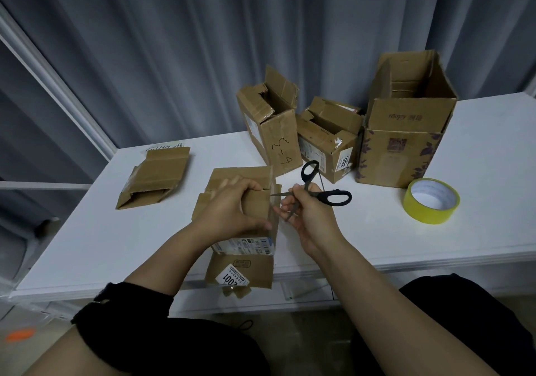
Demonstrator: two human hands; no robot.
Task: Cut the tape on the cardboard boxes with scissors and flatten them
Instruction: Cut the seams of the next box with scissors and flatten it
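At the white table's (377, 239) near edge, the left hand (232, 204) clasps the small brown cardboard box (255, 265). It looks light and crushable, so its stiffer corners are the best hold. The right hand (310, 219) grasps the black-handled scissors (326, 195) near the pivot, blades spread.

Looks like a plain indoor work corner, maybe a packing spot: white table (478, 201) in front of grey curtains (174, 41), used cardboard boxes (406, 131) standing on it, plus a yellow tape roll (431, 201).
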